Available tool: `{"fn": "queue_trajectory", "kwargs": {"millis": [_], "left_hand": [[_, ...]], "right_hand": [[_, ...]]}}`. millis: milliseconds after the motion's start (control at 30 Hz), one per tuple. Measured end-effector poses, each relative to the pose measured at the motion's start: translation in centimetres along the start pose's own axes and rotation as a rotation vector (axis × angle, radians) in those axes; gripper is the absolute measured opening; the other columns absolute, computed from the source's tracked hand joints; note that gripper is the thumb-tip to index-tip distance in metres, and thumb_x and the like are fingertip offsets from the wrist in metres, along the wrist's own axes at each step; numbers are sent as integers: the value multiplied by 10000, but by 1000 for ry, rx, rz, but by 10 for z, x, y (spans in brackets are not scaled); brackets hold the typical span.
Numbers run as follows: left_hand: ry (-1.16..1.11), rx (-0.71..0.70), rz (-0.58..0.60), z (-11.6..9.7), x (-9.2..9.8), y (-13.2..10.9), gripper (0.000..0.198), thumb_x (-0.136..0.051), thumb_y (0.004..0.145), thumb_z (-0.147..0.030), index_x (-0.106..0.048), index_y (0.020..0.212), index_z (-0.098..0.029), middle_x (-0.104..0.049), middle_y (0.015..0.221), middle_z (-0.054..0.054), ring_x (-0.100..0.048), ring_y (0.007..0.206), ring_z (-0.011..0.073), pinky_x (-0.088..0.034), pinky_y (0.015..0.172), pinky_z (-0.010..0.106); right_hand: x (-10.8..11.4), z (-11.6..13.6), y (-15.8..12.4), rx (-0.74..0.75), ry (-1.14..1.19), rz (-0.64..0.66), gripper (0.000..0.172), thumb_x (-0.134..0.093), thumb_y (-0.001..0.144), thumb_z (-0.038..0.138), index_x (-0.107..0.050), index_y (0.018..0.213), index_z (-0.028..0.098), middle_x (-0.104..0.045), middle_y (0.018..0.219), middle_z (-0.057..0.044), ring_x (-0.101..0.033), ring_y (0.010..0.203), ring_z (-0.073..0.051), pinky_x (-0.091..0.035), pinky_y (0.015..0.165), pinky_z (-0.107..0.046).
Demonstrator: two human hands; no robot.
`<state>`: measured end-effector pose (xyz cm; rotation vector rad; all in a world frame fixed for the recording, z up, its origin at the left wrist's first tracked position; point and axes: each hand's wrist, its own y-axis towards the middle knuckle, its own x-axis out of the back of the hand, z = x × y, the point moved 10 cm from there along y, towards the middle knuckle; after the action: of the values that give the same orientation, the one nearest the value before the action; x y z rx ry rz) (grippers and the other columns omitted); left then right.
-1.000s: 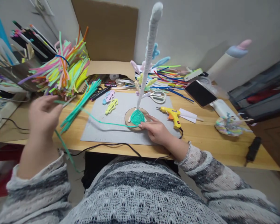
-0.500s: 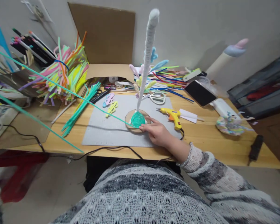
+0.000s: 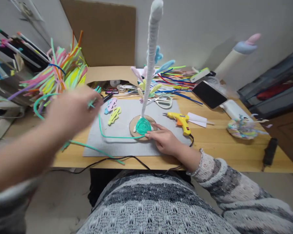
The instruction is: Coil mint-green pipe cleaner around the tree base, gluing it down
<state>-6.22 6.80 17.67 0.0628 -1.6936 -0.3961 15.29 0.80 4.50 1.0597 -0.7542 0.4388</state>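
A tall white wrapped stem [image 3: 151,55] stands on a round cardboard disc [image 3: 134,123] with a teal coil [image 3: 143,125] at its foot. My right hand [image 3: 164,139] rests beside the disc, fingers pressing its edge and the coil. A long teal pipe cleaner [image 3: 109,136] runs from the coil leftward and up to my left hand [image 3: 72,110]. That hand is blurred by motion above the grey mat [image 3: 117,143], closed on the pipe cleaner, whose free end loops left and trails down over the table edge.
A yellow glue gun [image 3: 180,119] lies right of the disc, its cord running along the table's front edge. Scissors [image 3: 164,101], a phone [image 3: 208,94], loose pipe cleaners [image 3: 175,83] and a bundle of coloured ones [image 3: 56,78] fill the back. A cardboard box [image 3: 104,48] stands behind.
My left hand, out of view half a second ago with the teal pipe cleaner pulled taut, has swung back in over the mat. The strand now curves slack. My right hand has stayed put.
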Motion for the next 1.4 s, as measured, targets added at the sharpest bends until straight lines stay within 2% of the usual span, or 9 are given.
{"fn": "queue_trajectory", "kwargs": {"millis": [67,133,200,300,400,600,833,1067,1400], "left_hand": [[-202,-51,277,-39,-64,-36,94,-621,805,-306,-634,821,-214,-645,871,28,-598,770,194,-498,730,347],[-525,75,445,-62,-115,-70,163,-663,764,-332,-578,711,-204,-603,696,5,-542,588,145,-455,564,280],[-983,369,570,-71,-157,-100,183,-622,799,-329,-529,708,-201,-514,567,-35,-446,443,98,-356,413,219],[-1588,902,549,-74,-190,-129,83,-533,883,-268,-516,864,-190,-582,709,-27,-443,409,44,-304,338,154],[-1739,1100,422,-71,-193,-127,103,-485,927,-196,-509,837,-151,-608,765,-2,-497,446,14,-396,388,119],[-1528,879,286,-57,-197,-94,88,-593,836,-114,-524,858,-164,-570,582,-55,-527,425,72,-426,405,170],[-765,444,158,-49,-179,-72,156,-646,798,-319,-615,789,-167,-626,637,8,-588,594,163,-422,568,265],[-567,384,141,-48,-172,-61,144,-646,797,-281,-605,727,-161,-623,746,51,-588,741,199,-435,690,304],[-555,366,126,-49,-172,-58,101,-634,777,-245,-577,731,-174,-602,739,41,-574,753,200,-423,682,300]], "right_hand": [[-1,0,0,2,9,5,436,-440,750,2,-608,1106,189,-746,955,-52,-699,950,-192,-455,1056,-511],[-1,0,0,4,6,3,452,-435,743,1,-601,1118,192,-747,959,-53,-701,938,-192,-452,1058,-512],[-1,0,-1,3,-3,-1,451,-432,741,2,-599,1114,195,-748,946,-52,-705,922,-188,-454,1058,-501],[-1,-1,-1,-1,4,-6,460,-420,737,2,-596,1107,211,-748,925,-31,-708,927,-181,-448,1067,-483],[0,-1,-1,-2,19,-17,483,-414,723,-3,-590,1113,220,-747,919,-22,-710,926,-181,-443,1071,-479],[-3,-3,-2,-23,38,17,465,-418,729,3,-599,1088,237,-743,928,-17,-704,956,-181,-418,1086,-479],[-3,-3,-2,-19,30,15,459,-407,726,-15,-590,1060,241,-740,911,-14,-705,937,-170,-440,1063,-492],[-3,1,-1,16,32,17,442,-431,749,7,-611,1088,226,-737,982,-52,-686,971,-192,-432,1064,-503],[-21,7,-1,36,-55,223,536,-504,753,59,-554,1252,249,-651,1270,-27,-586,1159,-219,-338,1118,-524]]}}
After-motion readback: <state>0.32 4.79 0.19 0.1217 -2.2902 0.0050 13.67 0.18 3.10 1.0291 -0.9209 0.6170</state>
